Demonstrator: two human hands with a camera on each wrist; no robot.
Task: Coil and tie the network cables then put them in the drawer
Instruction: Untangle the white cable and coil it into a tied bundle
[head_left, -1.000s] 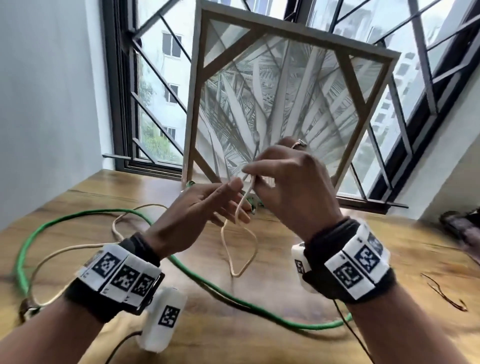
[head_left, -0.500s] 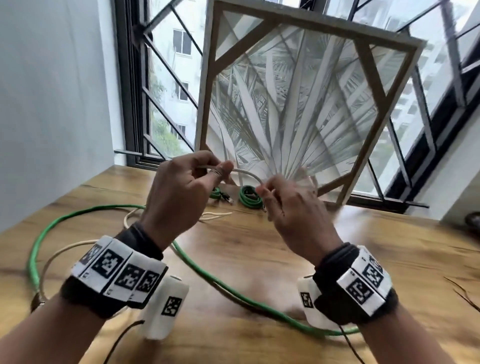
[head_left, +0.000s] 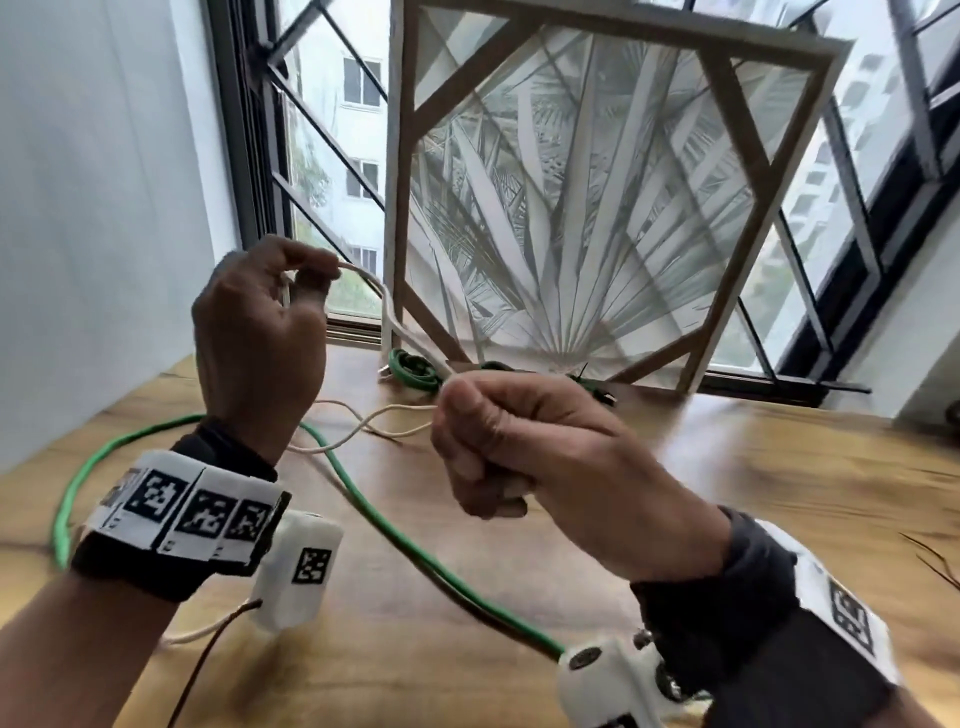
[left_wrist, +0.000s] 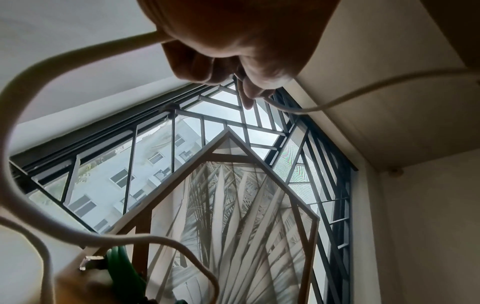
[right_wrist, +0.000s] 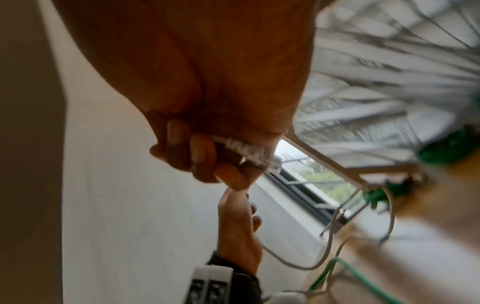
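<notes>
Head view, two hands (both gripping) (head_left: 260, 338) (head_left: 524, 447), one white cable (head_left: 395, 322)

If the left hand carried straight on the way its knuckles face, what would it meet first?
Probably the window grille: the left hand, pinching the cream cable, faces the window, left of the framed palm print. Depth is unclear.

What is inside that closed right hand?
The right hand grips the white cable, and the right wrist view shows the cable's clear plug poking out between the fingers. How much cable is bunched within is covered.
</notes>
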